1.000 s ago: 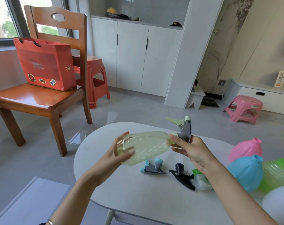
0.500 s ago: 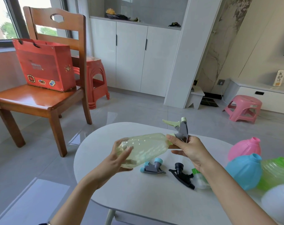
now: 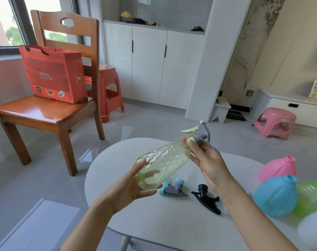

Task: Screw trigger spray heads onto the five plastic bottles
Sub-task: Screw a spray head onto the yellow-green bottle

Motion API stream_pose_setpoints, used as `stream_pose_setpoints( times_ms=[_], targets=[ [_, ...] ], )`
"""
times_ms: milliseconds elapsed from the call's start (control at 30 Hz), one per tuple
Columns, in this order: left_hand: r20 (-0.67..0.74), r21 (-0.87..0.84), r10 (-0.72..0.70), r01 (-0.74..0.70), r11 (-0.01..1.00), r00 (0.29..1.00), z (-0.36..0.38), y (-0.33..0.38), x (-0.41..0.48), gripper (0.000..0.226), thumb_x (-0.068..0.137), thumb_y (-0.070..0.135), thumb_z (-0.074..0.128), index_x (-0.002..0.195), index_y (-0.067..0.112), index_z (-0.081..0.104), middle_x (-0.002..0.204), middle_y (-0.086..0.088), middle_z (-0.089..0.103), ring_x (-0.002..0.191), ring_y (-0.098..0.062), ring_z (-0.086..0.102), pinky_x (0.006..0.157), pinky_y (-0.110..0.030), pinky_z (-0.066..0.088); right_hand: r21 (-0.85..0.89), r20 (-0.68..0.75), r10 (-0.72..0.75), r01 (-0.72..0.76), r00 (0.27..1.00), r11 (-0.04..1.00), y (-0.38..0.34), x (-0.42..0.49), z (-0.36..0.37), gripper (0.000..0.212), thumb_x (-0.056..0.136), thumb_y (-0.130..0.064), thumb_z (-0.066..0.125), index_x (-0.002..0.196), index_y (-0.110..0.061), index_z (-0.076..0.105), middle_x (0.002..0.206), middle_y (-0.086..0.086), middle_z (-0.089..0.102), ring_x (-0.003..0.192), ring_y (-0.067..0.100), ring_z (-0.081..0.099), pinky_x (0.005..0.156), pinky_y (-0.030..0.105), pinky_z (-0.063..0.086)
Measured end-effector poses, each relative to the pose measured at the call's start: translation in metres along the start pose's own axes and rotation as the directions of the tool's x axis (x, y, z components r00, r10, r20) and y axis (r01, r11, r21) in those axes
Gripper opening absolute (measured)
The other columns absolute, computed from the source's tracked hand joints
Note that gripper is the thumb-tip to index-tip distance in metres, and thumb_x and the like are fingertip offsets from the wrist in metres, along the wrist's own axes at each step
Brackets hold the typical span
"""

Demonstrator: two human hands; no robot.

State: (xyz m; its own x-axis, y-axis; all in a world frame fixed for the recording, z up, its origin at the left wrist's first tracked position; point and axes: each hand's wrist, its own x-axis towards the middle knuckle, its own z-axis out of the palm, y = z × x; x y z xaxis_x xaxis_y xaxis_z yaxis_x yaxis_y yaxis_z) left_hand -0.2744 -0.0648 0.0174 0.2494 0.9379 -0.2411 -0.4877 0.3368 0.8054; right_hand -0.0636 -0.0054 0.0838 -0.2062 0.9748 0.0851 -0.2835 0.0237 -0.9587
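Lying tilted above the table (image 3: 154,223), the pale yellow bottle (image 3: 163,163) points its neck up-right, left hand (image 3: 132,191) clasping its base, right hand (image 3: 208,165) pinching the spray head (image 3: 201,134) collar there.

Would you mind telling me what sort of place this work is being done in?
Most likely a home living room, not a workshop: a wooden chair stands by a window, white cupboards line the far wall, and plastic stools sit on a tiled floor around the low table.
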Motion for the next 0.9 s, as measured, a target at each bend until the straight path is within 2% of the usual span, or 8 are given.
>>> stream_pose_setpoints(
  times_ms=[133,233,367,467,600,700,800,900],
  targets=[
    [-0.029,0.008,0.086,-0.086,0.996,0.996,0.002,0.001,0.000,0.077,0.059,0.054,0.082,0.126,0.031,0.053,0.123,-0.006,0.069,0.109,-0.039,0.067,0.070,-0.033,0.061,0.045,-0.039,-0.021,0.023,0.999,0.999,0.000,0.004,0.007,0.022,0.072,-0.024,0.068,0.089,-0.011,0.069,0.093,0.004,0.073,0.091,0.011,0.069,0.083,0.019,0.055],
    [-0.086,0.066,0.164,-0.158,0.985,0.983,0.001,0.003,-0.001,0.082,0.052,0.055,0.087,0.124,0.030,0.056,0.121,-0.002,0.070,0.108,-0.034,0.068,0.072,-0.034,0.061,0.060,-0.080,-0.037,0.041,0.996,0.997,0.001,0.007,0.014,0.007,0.083,-0.015,0.064,0.086,-0.012,0.069,0.089,0.003,0.073,0.086,0.008,0.069,0.080,0.016,0.054],
    [-0.131,0.048,0.176,-0.171,0.984,0.976,0.000,0.005,-0.002,0.065,0.062,0.060,0.079,0.118,0.035,0.058,0.118,-0.002,0.072,0.104,-0.035,0.070,0.068,-0.032,0.061,-0.015,-0.089,-0.032,0.031,0.995,0.999,0.003,0.010,0.022,0.006,0.085,-0.019,0.064,0.087,-0.017,0.069,0.083,-0.005,0.074,0.083,0.005,0.069,0.081,0.021,0.056],
    [-0.118,-0.067,0.128,-0.136,0.988,0.985,-0.004,0.006,-0.002,0.062,0.071,0.058,0.067,0.126,0.033,0.054,0.122,-0.004,0.070,0.105,-0.037,0.069,0.068,-0.030,0.061,-0.074,0.047,0.045,-0.041,0.998,0.996,0.006,0.013,0.028,0.030,0.079,-0.037,0.064,0.103,-0.020,0.067,0.099,-0.006,0.074,0.098,0.007,0.068,0.087,0.025,0.054],
    [-0.059,-0.240,0.068,-0.080,0.967,0.996,-0.015,0.018,0.001,0.071,0.066,0.062,0.065,0.127,0.027,0.057,0.120,-0.008,0.071,0.102,-0.035,0.071,0.067,-0.031,0.063,-0.290,0.221,0.182,-0.113,0.958,0.950,0.021,0.017,0.052,0.070,0.063,-0.050,0.073,0.126,-0.025,0.055,0.123,-0.007,0.066,0.113,0.006,0.061,0.099,0.031,0.047],
    [-0.081,-0.151,0.053,-0.064,0.987,0.995,-0.031,0.036,0.007,0.071,0.069,0.066,0.056,0.127,0.024,0.055,0.118,-0.010,0.072,0.102,-0.034,0.071,0.067,-0.032,0.063,-0.314,0.186,0.155,-0.091,0.970,0.945,0.028,0.032,0.072,0.083,0.054,-0.052,0.076,0.129,-0.026,0.050,0.124,-0.008,0.063,0.114,0.007,0.059,0.105,0.038,0.043],
    [-0.105,-0.015,0.067,-0.069,0.997,0.992,-0.053,0.053,0.013,0.069,0.074,0.065,0.049,0.128,0.021,0.055,0.121,-0.009,0.071,0.107,-0.031,0.069,0.078,-0.035,0.061,-0.322,0.227,0.140,-0.061,0.964,0.945,0.034,0.053,0.090,0.082,0.055,-0.049,0.077,0.130,-0.031,0.048,0.126,-0.005,0.060,0.111,0.006,0.061,0.102,0.035,0.046],
    [-0.166,0.178,0.196,-0.166,0.970,0.967,-0.076,0.065,0.019,0.064,0.075,0.063,0.049,0.129,0.028,0.055,0.129,-0.005,0.066,0.115,-0.025,0.065,0.087,-0.032,0.057,-0.355,0.252,0.126,-0.030,0.960,0.934,0.042,0.079,0.108,0.081,0.055,-0.046,0.079,0.129,-0.030,0.050,0.127,-0.002,0.059,0.112,0.009,0.060,0.100,0.036,0.048]
  ],
)
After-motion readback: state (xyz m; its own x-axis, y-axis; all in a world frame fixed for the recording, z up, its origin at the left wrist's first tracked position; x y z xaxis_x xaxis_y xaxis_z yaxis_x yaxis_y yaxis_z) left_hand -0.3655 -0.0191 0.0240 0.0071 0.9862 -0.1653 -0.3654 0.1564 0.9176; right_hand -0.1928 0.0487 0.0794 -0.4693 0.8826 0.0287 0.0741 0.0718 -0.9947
